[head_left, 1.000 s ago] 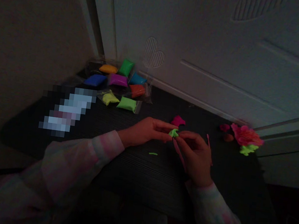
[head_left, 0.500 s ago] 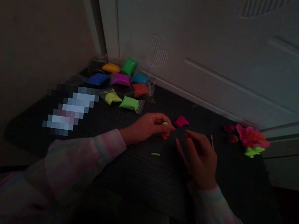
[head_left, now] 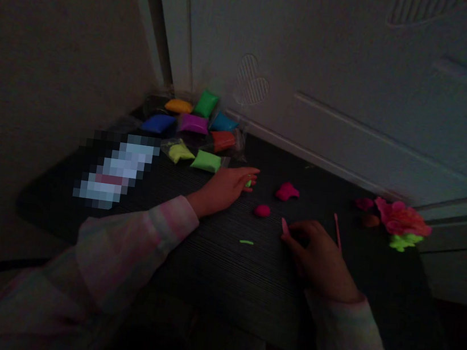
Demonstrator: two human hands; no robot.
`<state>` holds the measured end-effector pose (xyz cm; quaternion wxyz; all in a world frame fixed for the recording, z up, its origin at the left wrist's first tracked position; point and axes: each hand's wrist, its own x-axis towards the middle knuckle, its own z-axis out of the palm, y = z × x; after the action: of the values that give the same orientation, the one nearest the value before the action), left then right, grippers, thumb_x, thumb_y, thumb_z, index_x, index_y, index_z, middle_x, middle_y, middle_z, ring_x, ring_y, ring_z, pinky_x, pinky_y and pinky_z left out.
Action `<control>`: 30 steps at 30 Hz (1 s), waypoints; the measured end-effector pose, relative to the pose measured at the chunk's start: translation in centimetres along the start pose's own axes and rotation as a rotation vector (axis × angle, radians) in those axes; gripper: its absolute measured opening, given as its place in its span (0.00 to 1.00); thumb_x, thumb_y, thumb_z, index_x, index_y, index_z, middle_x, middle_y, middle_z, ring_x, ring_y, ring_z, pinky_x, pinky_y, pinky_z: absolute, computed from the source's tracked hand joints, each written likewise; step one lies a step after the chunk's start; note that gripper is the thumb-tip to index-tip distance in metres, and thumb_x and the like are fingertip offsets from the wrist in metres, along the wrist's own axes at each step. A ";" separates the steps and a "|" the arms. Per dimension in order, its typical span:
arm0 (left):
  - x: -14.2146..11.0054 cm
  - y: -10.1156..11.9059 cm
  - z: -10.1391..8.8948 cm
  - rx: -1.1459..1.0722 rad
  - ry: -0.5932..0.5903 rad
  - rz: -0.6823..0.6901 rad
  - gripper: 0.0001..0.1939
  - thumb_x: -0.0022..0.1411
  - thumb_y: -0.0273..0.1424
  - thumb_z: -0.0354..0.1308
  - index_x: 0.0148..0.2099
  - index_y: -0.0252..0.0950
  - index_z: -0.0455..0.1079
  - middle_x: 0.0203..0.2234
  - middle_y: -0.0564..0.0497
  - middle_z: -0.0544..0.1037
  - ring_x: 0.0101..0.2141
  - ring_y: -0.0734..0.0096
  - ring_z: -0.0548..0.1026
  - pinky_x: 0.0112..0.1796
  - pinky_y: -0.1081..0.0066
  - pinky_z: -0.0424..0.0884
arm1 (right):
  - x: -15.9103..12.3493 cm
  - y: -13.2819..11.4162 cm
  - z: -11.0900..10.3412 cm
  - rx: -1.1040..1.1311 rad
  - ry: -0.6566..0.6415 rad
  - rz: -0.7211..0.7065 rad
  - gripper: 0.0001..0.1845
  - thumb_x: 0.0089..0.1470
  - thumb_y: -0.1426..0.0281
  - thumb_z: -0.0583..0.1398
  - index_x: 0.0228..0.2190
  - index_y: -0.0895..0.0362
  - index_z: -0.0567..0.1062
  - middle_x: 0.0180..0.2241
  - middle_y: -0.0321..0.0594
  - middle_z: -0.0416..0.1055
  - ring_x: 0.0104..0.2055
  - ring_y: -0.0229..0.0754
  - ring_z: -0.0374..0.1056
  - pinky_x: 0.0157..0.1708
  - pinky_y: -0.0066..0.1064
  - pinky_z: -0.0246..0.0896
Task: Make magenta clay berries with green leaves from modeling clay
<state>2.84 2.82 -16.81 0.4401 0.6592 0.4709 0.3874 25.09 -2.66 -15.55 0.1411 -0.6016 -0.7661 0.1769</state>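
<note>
My left hand (head_left: 223,190) is just above the table's middle, its fingers loosely curled round a bit of light green clay (head_left: 248,183). A smooth pink-red oval of clay (head_left: 262,210) lies on the table between both hands. My right hand (head_left: 320,258) pinches a pink flat-bladed modelling tool (head_left: 284,226) whose tip points up and left. Behind the oval rests a larger, irregular pink clay lump (head_left: 287,192). Nearer to me is a thin light green clay strip (head_left: 246,242). A slim pink stick (head_left: 337,232) lies right beside my right hand.
Several bagged clay packs, among them a green one (head_left: 206,162), lie at the back left by a blurred-out bright item (head_left: 117,171). A pink clay flower (head_left: 402,219) with light green leaves (head_left: 406,242) sits far right. A white panelled door (head_left: 339,57) borders the table (head_left: 203,274).
My left hand has drawn back left, and the pink-red oval now shows on the table. The right hand has closed on the pink tool, moving slightly down and right.
</note>
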 end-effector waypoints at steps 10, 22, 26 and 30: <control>-0.1 0.1 -0.7 0.493 -0.037 0.269 0.16 0.55 0.22 0.44 0.45 0.29 0.65 0.38 0.46 0.71 0.39 0.71 0.69 0.40 0.67 0.67 | 0.1 -0.7 0.4 0.026 -0.011 0.000 0.08 0.50 0.66 0.55 0.22 0.56 0.67 0.24 0.37 0.66 0.27 0.40 0.64 0.27 0.32 0.59; -0.5 0.7 0.1 0.179 0.138 0.151 0.21 0.62 0.29 0.37 0.57 0.32 0.50 0.25 0.53 0.67 0.23 0.77 0.64 0.26 0.73 0.63 | 0.3 -1.4 0.4 0.083 0.070 0.103 0.07 0.51 0.65 0.54 0.27 0.56 0.66 0.25 0.37 0.66 0.26 0.38 0.64 0.25 0.29 0.57; 0.2 -0.3 0.4 -0.057 0.026 0.057 0.26 0.58 0.24 0.42 0.59 0.33 0.47 0.42 0.44 0.67 0.31 0.77 0.68 0.28 0.75 0.67 | 0.3 -1.3 0.6 0.118 0.148 0.106 0.07 0.51 0.65 0.54 0.27 0.56 0.66 0.24 0.36 0.66 0.26 0.38 0.63 0.24 0.28 0.57; 0.2 -0.2 0.2 0.025 -0.026 0.012 0.17 0.60 0.29 0.42 0.50 0.32 0.62 0.33 0.49 0.71 0.27 0.77 0.69 0.28 0.74 0.67 | 0.2 -1.3 0.5 0.164 0.197 0.084 0.09 0.51 0.63 0.55 0.29 0.56 0.67 0.24 0.34 0.67 0.24 0.36 0.64 0.23 0.26 0.57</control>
<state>3.02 2.99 -17.02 0.4354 0.6725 0.4659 0.3756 23.65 -2.78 -15.41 0.2566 -0.6340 -0.7057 0.1846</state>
